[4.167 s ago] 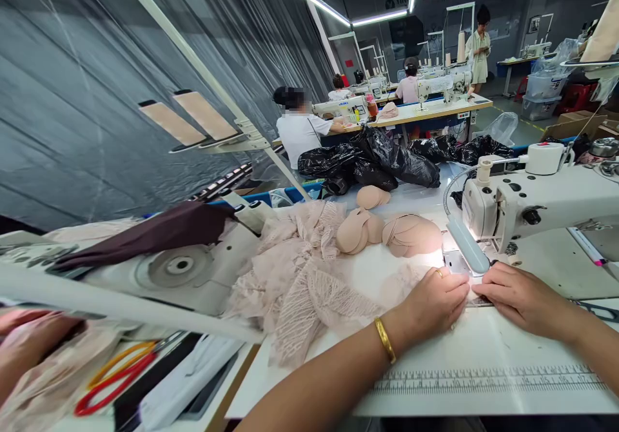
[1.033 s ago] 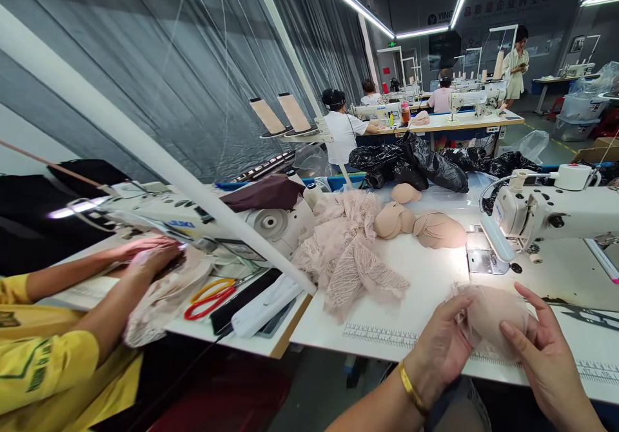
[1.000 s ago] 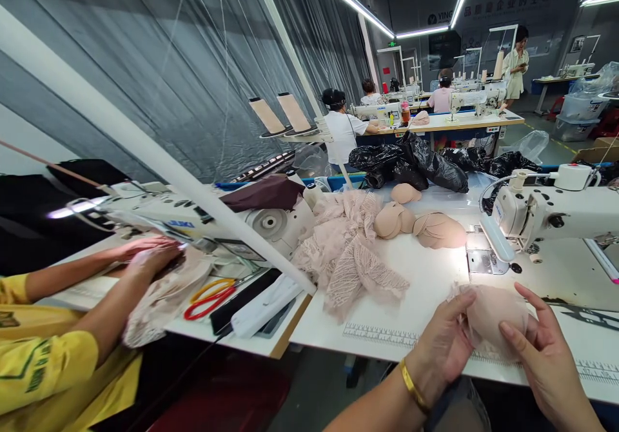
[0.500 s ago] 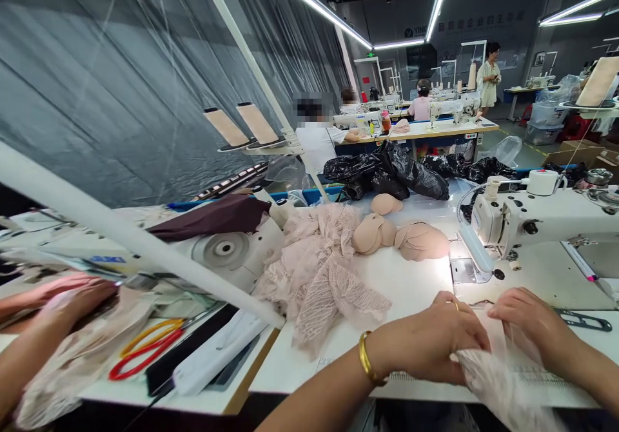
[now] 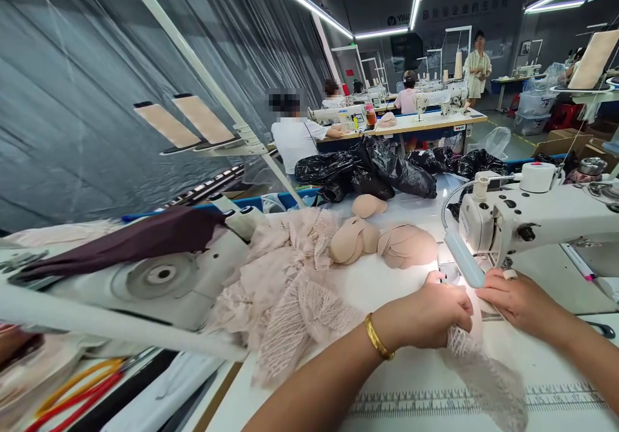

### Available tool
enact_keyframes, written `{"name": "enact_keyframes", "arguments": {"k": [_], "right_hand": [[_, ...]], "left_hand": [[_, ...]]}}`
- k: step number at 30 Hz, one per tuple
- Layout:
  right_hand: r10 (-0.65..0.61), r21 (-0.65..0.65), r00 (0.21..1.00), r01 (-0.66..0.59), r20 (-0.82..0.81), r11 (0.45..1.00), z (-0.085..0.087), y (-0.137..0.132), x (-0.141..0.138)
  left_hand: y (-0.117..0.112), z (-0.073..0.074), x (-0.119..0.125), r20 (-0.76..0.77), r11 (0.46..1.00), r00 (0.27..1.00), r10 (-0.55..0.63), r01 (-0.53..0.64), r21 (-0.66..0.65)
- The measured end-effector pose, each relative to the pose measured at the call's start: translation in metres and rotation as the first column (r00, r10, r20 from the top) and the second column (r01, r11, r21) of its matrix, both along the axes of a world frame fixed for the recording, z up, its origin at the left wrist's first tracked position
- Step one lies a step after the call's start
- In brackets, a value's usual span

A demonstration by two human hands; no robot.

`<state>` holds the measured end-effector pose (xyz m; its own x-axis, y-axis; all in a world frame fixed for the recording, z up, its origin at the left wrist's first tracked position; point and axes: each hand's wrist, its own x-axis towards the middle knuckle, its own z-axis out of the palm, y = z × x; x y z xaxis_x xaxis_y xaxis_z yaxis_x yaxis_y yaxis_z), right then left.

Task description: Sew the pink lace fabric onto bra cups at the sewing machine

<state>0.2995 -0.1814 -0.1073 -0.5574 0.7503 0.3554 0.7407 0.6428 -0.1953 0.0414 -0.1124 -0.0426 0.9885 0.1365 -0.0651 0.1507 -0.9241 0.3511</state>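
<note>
My left hand (image 5: 428,314), with a gold bangle on the wrist, grips a pale pink lace piece (image 5: 483,367) wrapped over a beige cup. My right hand (image 5: 515,300) holds the same piece from the right, close under the head of the white sewing machine (image 5: 536,216) and its lamp (image 5: 463,258). The lace trails toward me over the printed ruler (image 5: 435,403) on the white table (image 5: 396,271). The needle area is hidden behind my hands.
A heap of pink lace (image 5: 290,277) and stacked beige cups (image 5: 382,242) lie left of the machine. Another sewing machine (image 5: 155,277) under dark cloth stands at the left, with red scissors (image 5: 72,393) near it. Black bags (image 5: 372,167) and seated people sit beyond.
Both hands carried the lace-covered cup from the table's near edge up to the machine head. The view swung back to the right, away from the neighbouring person.
</note>
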Motion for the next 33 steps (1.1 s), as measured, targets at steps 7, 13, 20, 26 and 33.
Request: {"name": "enact_keyframes", "arguments": {"k": [7,13,20,26,33], "right_hand": [[-0.026,-0.011,1.0,0.026,-0.003,1.0,0.001,0.004,0.0],[-0.042,0.01,0.999,0.042,0.001,0.999,0.006,0.003,-0.002],[-0.04,-0.007,0.999,0.04,-0.013,0.999,0.008,0.003,-0.001],[-0.066,-0.011,0.998,0.066,0.005,0.998,0.006,0.002,0.0],[-0.063,0.015,0.997,0.064,-0.032,0.998,0.004,0.001,0.002]], "left_hand": [[0.004,-0.005,0.001,0.032,1.0,0.999,0.018,-0.018,0.009],[0.004,-0.002,0.001,0.026,0.999,0.999,0.026,-0.027,0.03],[0.004,-0.002,0.001,0.023,0.998,0.999,0.026,-0.027,0.049],[0.01,-0.004,0.0,0.046,0.998,0.999,0.024,-0.027,0.049],[0.015,-0.002,0.0,0.093,0.994,0.995,0.033,-0.042,0.102]]}}
